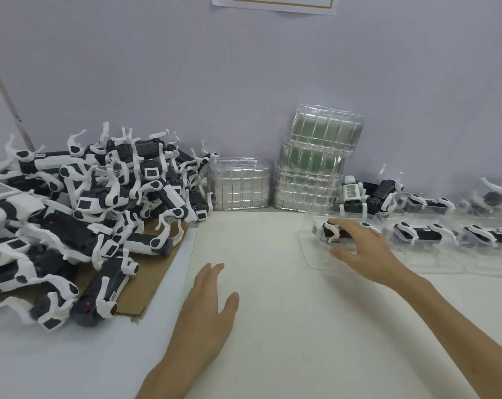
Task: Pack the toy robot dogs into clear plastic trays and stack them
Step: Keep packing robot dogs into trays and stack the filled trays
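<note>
Head view: the right hand (362,249) reaches out over a clear tray (313,254) on the tabletop (273,283). Its fingers (342,224) are spread and fairly straight across a toy dog (330,230) seated in that tray, with the thumb on the near side. Whether they squeeze the dog or only press on it I cannot tell. The dog's long axis runs left to right, in line with the filled trays (428,234) ranged just beside it on the right.

The left hand (206,306) is over bare tabletop, fingers (212,272) straight and close together, holding nothing. The pile of loose dogs (85,211) lies to its left and a little beyond, on a cardboard sheet (146,283). The left hand is plainly the nearer one for the next dog. Stacks of empty trays (316,168) stand against the wall, between the pile and the filled trays.
</note>
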`<state>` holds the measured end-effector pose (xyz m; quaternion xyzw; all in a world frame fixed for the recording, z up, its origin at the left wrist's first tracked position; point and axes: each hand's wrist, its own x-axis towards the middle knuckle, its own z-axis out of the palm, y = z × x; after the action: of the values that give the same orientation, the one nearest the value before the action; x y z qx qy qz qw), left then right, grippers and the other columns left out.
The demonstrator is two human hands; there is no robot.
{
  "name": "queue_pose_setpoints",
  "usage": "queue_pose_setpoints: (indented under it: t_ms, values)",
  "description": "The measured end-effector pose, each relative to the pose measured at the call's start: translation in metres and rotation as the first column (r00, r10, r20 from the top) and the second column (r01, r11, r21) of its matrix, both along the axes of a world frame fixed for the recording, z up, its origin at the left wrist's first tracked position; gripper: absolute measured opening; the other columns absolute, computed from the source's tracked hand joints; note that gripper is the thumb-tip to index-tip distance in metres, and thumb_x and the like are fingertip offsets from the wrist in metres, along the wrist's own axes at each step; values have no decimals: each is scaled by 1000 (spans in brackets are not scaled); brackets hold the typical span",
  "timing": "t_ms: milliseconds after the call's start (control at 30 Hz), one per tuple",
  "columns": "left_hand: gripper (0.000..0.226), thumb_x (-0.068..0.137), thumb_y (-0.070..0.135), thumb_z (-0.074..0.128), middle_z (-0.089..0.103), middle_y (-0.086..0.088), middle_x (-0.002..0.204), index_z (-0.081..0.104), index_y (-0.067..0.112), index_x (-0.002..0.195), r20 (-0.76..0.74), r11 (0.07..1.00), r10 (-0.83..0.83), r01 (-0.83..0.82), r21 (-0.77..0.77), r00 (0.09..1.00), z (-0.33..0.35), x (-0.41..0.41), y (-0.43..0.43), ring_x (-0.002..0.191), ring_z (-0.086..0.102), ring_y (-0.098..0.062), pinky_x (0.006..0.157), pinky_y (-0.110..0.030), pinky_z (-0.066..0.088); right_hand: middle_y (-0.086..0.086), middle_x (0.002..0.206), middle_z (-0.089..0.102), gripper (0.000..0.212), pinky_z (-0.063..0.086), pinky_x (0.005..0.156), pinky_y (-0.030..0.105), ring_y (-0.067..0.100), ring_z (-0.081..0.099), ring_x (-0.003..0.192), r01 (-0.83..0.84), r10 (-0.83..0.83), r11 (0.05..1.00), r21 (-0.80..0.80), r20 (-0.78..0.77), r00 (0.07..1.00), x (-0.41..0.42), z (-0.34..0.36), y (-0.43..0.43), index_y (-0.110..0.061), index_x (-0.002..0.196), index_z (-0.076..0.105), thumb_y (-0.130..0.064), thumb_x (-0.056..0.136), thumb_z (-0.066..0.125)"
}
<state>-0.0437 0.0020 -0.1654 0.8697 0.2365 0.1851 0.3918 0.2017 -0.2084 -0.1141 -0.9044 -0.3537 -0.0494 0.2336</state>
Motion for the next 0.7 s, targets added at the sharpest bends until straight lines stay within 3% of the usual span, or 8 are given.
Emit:
queue_pose_setpoints:
  t_ms: [133,233,367,433,467,533,600,700]
  values:
    - [57,104,48,30,-5,17,165,9,39,156,-188,934,-45,108,341,981,-10,1,-7,151,-4,-4,123,-32,-3,-6,148,47,54,28,116,51,15,50,128,-85,86,987,137,-8,996,-11,15,31,-31,143,46,-30,94,66]
    - [60,103,55,19,-18,15,164,-3,40,157,-335,874,-68,219,434,940,-18,3,-9,150,-20,-10,121,-39,-14,-6,148,49,52,30,115,50,18,45,135,-135,123,982,131,91,988,-12,28,66,-28,143,48,-32,94,65]
    - [63,99,60,9,-23,11,163,-8,40,156,-448,840,-53,283,464,892,-24,8,-8,149,-26,-16,117,-42,-19,-2,144,53,51,35,111,47,21,50,131,-152,139,987,56,183,973,5,41,126,-22,142,49,-34,95,63]
    - [73,88,62,0,-10,9,166,8,40,157,-480,837,-47,297,460,876,-16,8,-8,153,-10,-20,120,-45,-10,0,142,55,53,35,110,47,23,52,128,-145,142,989,2,216,966,18,43,158,-22,143,48,-36,95,63]
    - [75,85,60,6,13,5,165,30,40,154,-500,817,-30,309,486,866,-11,8,-9,153,14,-25,121,-48,8,1,141,55,54,35,110,46,24,53,126,-144,147,989,-30,240,960,25,42,172,-21,143,47,-37,94,64]
    - [64,82,55,28,60,1,138,69,34,125,-441,825,-28,269,497,897,-10,6,-11,125,60,-25,106,-50,44,3,144,53,59,29,110,45,25,52,127,-128,149,988,-88,298,943,38,37,199,-21,145,43,-39,93,65]
    - [59,78,54,35,70,1,124,76,31,113,-431,816,-65,297,497,900,-9,8,-10,111,69,-24,95,-46,37,4,149,46,70,24,112,46,25,45,134,-85,146,982,-171,387,911,51,33,222,-19,149,36,-41,90,68]
    - [61,74,57,35,71,1,122,78,32,109,-453,806,-53,305,507,890,-13,12,-7,108,70,-24,91,-41,33,6,153,38,86,22,115,49,26,38,139,-36,172,960,-277,486,857,69,30,248,-16,152,26,-43,85,73]
